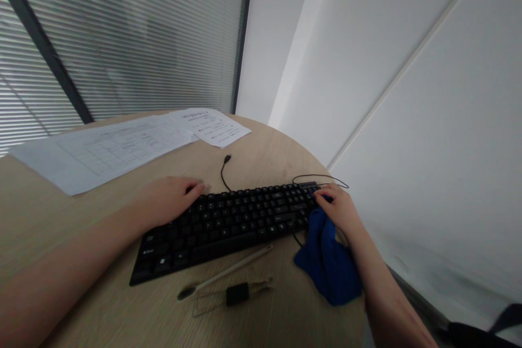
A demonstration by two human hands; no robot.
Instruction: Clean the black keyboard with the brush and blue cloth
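A black keyboard [240, 220] lies at a slant on the round wooden table. My left hand [173, 198] rests at its upper left edge, thumb and fingers close round that edge. At the right end my right hand [333, 204] pinches a blue cloth [332, 266] against the keys; the rest of the cloth hangs down onto the table. Below the keyboard lie a light-handled brush [232, 270] with dark bristles and a wire tool with a black middle part [237, 294].
Printed papers [122, 147] lie at the back left of the table [277, 155]. A cable with a USB plug [227, 158] sticks out behind the keyboard, and a thin cable loop is near my right hand. A white wall stands at right, window blinds at left.
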